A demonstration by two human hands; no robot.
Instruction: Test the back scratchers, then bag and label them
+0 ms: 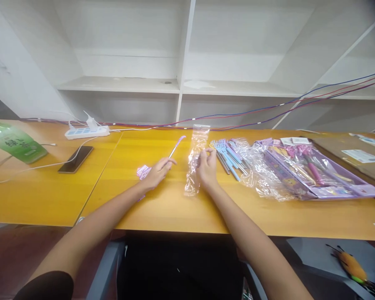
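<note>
My left hand is closed round a slim metal stick with a purple end, tilted up to the right. Under and beside that hand lie small purple printed cards. My right hand has its fingers curled at the right edge of a long clear plastic bag, pinching it. Just right of that hand is a pile of forks with blue, purple and yellow heads and metal handles. Crumpled clear bags lie against the pile.
A purple display box with wrapped items stands at the right, near a cardboard box. A phone, power strip and green pouch are at the left. Cables run along the back below white shelves.
</note>
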